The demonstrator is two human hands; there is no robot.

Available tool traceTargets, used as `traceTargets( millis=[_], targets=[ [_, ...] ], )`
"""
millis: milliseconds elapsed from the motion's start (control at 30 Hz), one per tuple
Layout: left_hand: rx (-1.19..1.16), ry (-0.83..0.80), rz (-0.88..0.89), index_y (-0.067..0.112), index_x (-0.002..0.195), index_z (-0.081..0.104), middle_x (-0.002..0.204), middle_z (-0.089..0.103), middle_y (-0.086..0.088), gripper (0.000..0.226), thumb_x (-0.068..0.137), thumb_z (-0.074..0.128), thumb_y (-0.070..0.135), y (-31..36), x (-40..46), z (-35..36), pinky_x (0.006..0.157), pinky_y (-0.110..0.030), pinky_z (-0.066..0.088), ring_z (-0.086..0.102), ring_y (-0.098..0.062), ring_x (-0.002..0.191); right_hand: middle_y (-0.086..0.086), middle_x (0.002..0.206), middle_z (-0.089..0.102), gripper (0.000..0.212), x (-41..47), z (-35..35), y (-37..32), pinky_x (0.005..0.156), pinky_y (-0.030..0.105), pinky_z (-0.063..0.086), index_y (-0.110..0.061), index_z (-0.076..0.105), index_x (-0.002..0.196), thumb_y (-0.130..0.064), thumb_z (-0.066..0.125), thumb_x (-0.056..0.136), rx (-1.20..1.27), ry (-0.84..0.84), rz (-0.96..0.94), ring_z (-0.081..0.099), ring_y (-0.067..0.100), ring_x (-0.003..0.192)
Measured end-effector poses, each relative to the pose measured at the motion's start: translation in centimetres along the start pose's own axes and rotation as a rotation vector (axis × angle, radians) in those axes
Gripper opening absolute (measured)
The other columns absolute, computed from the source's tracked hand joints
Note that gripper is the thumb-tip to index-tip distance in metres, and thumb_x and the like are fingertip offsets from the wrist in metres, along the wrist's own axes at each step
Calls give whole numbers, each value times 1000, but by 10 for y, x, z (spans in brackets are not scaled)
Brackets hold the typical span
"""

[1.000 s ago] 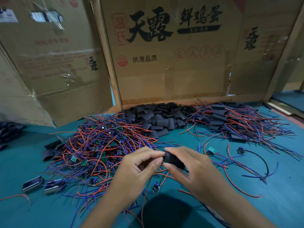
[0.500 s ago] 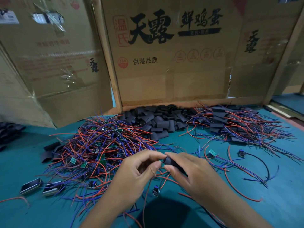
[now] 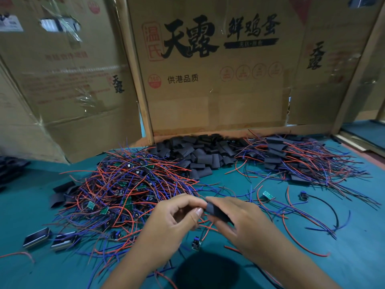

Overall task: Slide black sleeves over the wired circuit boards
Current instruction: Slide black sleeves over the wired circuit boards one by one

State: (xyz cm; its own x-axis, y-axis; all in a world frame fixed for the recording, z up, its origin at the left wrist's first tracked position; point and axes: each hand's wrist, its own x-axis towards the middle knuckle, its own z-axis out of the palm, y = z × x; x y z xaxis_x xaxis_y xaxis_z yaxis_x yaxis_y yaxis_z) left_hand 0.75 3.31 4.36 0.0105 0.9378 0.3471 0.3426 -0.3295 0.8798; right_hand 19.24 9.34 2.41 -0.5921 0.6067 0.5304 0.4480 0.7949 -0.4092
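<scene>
Teal tabletop (image 3: 312, 274) below, my right hand (image 3: 248, 224) pinches the soft, light black sleeve (image 3: 216, 211) mid-body; my left hand (image 3: 177, 217) fingers pinch at its mouth.

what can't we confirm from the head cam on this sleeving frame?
- Circuit board inside the black sleeve: hidden by the sleeve and right hand.
- What the left hand pinches: covered by its own fingers.
- Dark stack at the left edge: cut off by the frame.
- Two flat dark pieces on the teal table: blurred.
</scene>
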Motion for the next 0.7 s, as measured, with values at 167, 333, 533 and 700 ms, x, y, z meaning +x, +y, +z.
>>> traceTargets(
  millis=[167, 333, 533, 700],
  targets=[
    [91, 146, 34, 29, 90, 74, 67, 64, 4, 14, 92, 65, 18, -13, 4, -10, 56, -17, 42, 52, -3, 57, -16, 76, 52, 7, 7, -8, 9, 64, 14, 29, -16, 59, 92, -22, 55, 94, 13, 3, 55, 42, 1, 67],
    [691, 367, 190, 20, 96, 72, 61, 57, 18, 20, 96, 53, 27, -36, 8, -45, 46, -16, 39, 51, -1, 51, 1, 106, 68, 23, 49, -47, 69, 75, 23, 41, -13, 62, 115, -26, 51, 100, -263, -91, 124, 59, 12, 87],
    [888, 397, 217, 17, 95, 72, 61, 64, 13, 33, 94, 42, 33, -52, 10, -55, 36, -25, 48, 61, -4, 49, 11, 99, 69, 25, 125, -120, 152, 64, 34, 52, -9, 61, 116, -24, 50, 99, -626, -37, 260, 66, 26, 76],
    [931, 443, 167, 14, 94, 72, 57, 63, 8, 24, 94, 51, 25, -59, 13, -62, 33, -31, 45, 57, -10, 42, 20, 124, 56, 43, 145, -117, 192, 97, 46, 44, -4, 47, 129, -27, 56, 93, -791, 70, 499, 54, 35, 112]
  ],
)
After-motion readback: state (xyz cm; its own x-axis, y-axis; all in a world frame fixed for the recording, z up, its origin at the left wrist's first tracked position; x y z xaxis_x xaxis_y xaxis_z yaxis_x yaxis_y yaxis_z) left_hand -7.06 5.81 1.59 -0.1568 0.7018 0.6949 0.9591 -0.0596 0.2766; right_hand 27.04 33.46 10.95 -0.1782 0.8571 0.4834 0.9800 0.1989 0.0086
